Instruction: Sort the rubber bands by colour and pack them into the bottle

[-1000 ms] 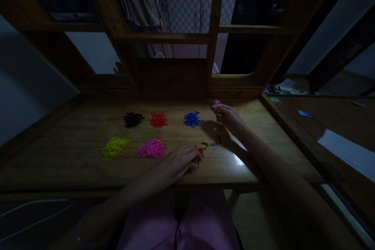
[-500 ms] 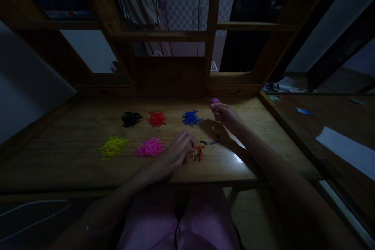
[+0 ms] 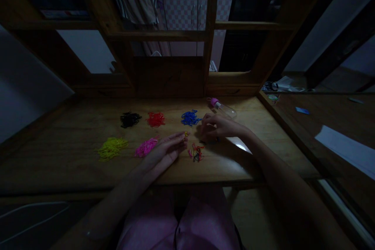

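My left hand (image 3: 166, 151) lies low over the wooden desk (image 3: 73, 164), fingers reaching forward, with a small yellow piece (image 3: 185, 134) pinched at the fingertips. It partly covers the pink pile (image 3: 144, 147). My right hand (image 3: 218, 127) rests on the desk with its fingers curled down over a few loose pieces; what they grip is hidden. A small mixed heap (image 3: 197, 152) lies between the two hands. Behind the right hand, a clear bottle with a pink cap (image 3: 222, 108) lies on its side.
Sorted piles sit on the desk: black (image 3: 130, 119), red (image 3: 155, 119), blue (image 3: 190, 118) and yellow (image 3: 111, 148). A wooden shelf unit (image 3: 170, 78) closes off the back. To the right, a side surface holds a white sheet (image 3: 342, 150) and small clutter.
My right hand has let go of the bottle, which now lies on the desk, and has come down onto the loose pieces. My left hand has left the mixed heap and moved up and left.
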Action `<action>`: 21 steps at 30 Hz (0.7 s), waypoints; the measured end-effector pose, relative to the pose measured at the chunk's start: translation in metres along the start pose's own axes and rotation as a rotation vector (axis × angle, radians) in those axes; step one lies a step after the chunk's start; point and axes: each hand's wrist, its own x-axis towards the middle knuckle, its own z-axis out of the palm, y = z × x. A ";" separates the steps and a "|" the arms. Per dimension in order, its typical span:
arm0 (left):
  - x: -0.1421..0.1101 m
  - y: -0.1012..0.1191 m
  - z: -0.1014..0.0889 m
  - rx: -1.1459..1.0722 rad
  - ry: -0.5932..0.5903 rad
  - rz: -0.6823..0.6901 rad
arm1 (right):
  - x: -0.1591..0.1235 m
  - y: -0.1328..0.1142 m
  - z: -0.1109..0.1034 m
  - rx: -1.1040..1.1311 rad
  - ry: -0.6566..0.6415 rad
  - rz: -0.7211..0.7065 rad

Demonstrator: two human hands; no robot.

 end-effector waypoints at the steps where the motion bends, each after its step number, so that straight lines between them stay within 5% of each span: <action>1: -0.002 -0.001 0.000 -0.042 0.017 -0.028 | 0.000 0.000 0.002 -0.026 -0.029 -0.009; 9: -0.007 -0.015 -0.001 -0.259 0.032 -0.103 | 0.004 0.011 0.017 -0.077 -0.031 -0.066; 15: -0.001 -0.014 0.009 -0.403 -0.029 -0.150 | 0.007 -0.016 0.022 0.128 0.178 -0.169; 21: 0.003 -0.015 0.013 -0.485 -0.058 -0.155 | 0.008 -0.030 0.025 0.200 0.225 -0.164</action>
